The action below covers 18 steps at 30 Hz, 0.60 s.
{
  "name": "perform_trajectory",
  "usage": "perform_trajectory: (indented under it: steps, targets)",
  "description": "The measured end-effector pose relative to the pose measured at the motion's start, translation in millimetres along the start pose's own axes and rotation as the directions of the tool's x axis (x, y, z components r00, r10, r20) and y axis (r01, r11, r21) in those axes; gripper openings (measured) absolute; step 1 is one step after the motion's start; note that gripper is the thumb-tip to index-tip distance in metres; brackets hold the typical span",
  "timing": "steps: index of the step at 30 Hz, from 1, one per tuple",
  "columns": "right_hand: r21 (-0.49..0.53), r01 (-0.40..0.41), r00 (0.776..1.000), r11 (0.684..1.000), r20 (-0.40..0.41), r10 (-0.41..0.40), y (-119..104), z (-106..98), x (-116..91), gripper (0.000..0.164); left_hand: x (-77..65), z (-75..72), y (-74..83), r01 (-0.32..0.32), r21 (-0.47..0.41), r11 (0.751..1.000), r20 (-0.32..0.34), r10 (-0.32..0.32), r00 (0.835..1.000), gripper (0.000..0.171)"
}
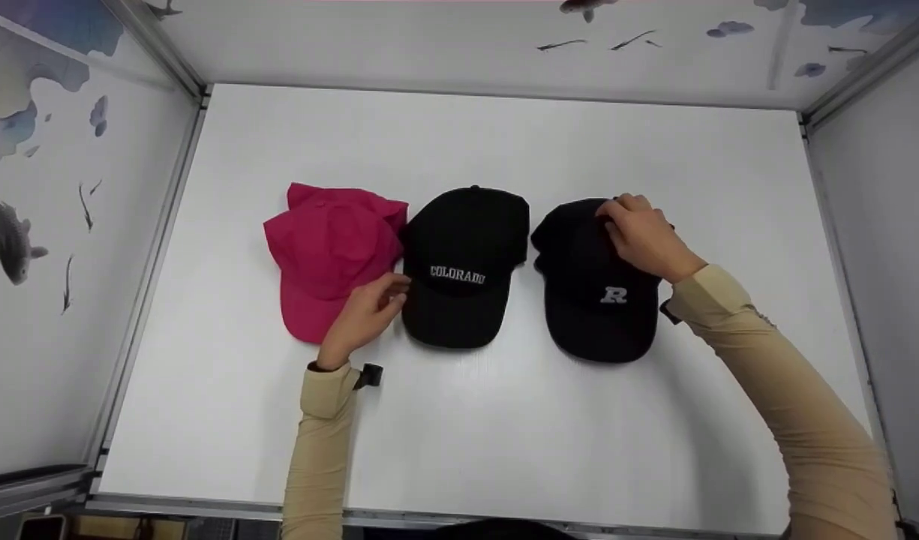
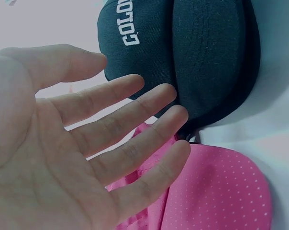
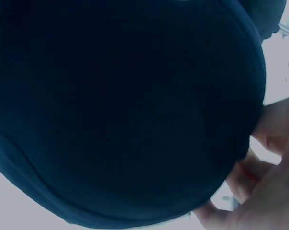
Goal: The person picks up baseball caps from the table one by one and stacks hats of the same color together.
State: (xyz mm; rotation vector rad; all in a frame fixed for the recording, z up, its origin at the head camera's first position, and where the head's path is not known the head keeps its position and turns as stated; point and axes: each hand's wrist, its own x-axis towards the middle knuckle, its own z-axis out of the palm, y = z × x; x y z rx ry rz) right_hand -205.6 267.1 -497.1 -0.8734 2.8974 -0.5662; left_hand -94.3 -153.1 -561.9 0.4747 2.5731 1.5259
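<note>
Three caps lie in a row, brims toward the person. My left hand hovers at the gap between the pink cap and the black COLORADO cap. In the left wrist view its fingers are spread and nearly straight, overlapping both caps, and the pink brim shows small pale dots. At the right, my right hand grips the crown of the black cap with a white R. That cap's dark crown fills most of the right wrist view, with curled fingers at its edge.
The caps are on a white tabletop. White panels with painted fish and ink blots enclose it on the left, the back and the right. A metal rail runs along the front edge.
</note>
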Motion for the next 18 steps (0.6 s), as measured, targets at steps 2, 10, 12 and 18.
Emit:
perform_trajectory:
  steps: [2, 10, 12, 18]
  targets:
    - [0.003, 0.003, 0.999, 1.000, -0.048, -0.003, 2, 4, -1, 0.017, -0.7, 0.9, -1.0, -0.002, -0.005, 1.000, 0.004, 0.002, 1.000, 0.023]
    - [0.102, -0.020, 0.990, 0.995, -0.140, 0.034, 13, 11, 1, 0.017, -1.8, 2.8, -2.2, -0.010, -0.001, 1.000, 0.003, 0.010, 1.000, 0.023]
    - [0.116, -0.026, 0.989, 0.993, -0.144, 0.043, 14, 11, 1, 0.018, -2.0, 3.3, -2.8, -0.006, 0.002, 1.000, 0.005, 0.006, 1.000, 0.023]
    - [0.166, -0.043, 0.986, 0.985, -0.152, 0.068, 18, 8, -4, 0.019, -4.2, 4.2, -3.1, -0.001, 0.011, 1.000, 0.005, 0.001, 1.000, 0.023]
